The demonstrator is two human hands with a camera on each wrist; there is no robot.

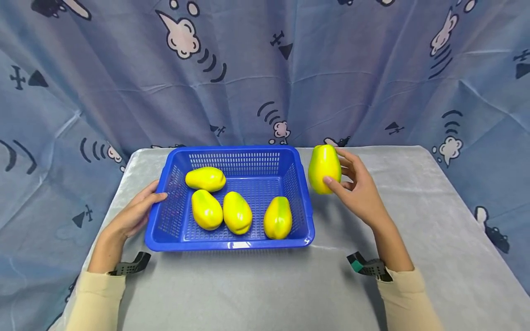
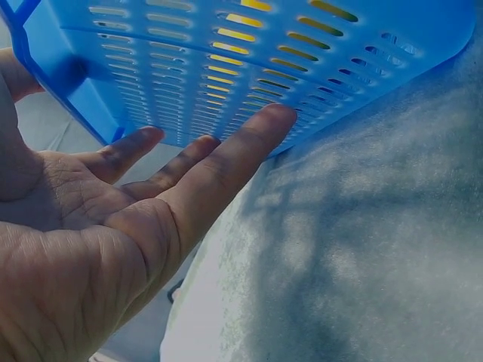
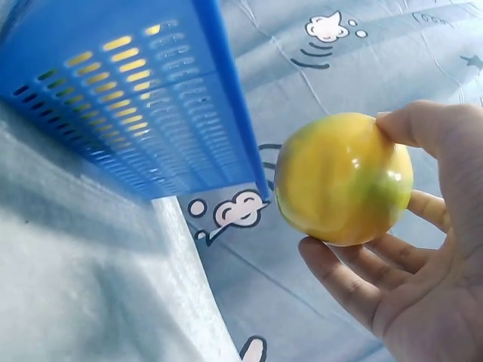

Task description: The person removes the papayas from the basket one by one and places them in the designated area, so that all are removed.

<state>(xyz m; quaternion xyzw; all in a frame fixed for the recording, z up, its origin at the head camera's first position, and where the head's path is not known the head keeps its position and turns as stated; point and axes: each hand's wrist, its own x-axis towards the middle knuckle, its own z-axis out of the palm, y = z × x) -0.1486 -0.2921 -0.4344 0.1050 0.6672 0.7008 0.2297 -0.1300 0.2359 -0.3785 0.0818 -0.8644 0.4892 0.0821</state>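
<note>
A blue plastic basket (image 1: 232, 244) with slotted walls holds several glossy yellow papayas (image 1: 237, 213) tinged with green. My left hand (image 1: 134, 212) holds the basket's left side, thumb over the rim. In the left wrist view, this hand's fingers (image 2: 249, 139) extend along the outside of the slotted wall. Just beyond the basket's right rim, my right hand (image 1: 358, 186) grips another papaya (image 1: 324, 169), thumb on the near side and fingers behind it. That papaya (image 3: 339, 181) is held up off the table, close beside the basket wall (image 3: 162, 98) in the right wrist view.
The table (image 1: 265, 289) has a pale grey cloth. Behind it hangs a blue patterned curtain (image 1: 244, 82), close to the table's back edge. A dark band (image 1: 368, 267) with a small device sits on each wrist below the beige sleeves (image 1: 407, 299).
</note>
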